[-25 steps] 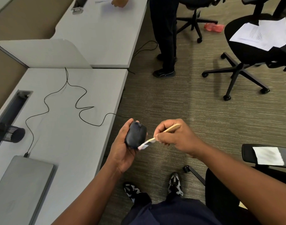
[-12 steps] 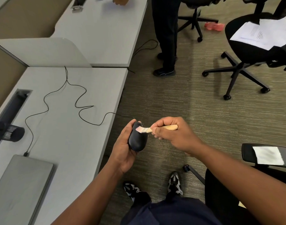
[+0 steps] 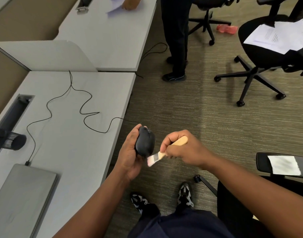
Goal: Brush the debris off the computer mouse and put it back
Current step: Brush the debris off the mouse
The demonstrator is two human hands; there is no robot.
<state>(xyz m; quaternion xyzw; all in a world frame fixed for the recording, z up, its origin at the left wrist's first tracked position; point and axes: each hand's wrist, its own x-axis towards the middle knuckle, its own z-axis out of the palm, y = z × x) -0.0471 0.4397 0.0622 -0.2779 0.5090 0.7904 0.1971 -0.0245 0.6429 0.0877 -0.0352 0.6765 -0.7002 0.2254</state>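
A black computer mouse is cupped upright in my left hand, held over the carpet just off the desk's right edge. Its thin black cable snakes back across the grey desk to a plug beside the closed laptop. My right hand grips a small brush with a pale wooden handle. The brush's light bristles lie at the mouse's lower end, touching or almost touching it.
A black mesh cup lies near the desk's cable slot. Another person stands at the far desk. Two office chairs stand on the carpet, one with papers. A chair arm with a white sheet is at my right.
The brush swept from the mouse's top end down to its lower end. The mouse stays in my left hand, tilted slightly differently.
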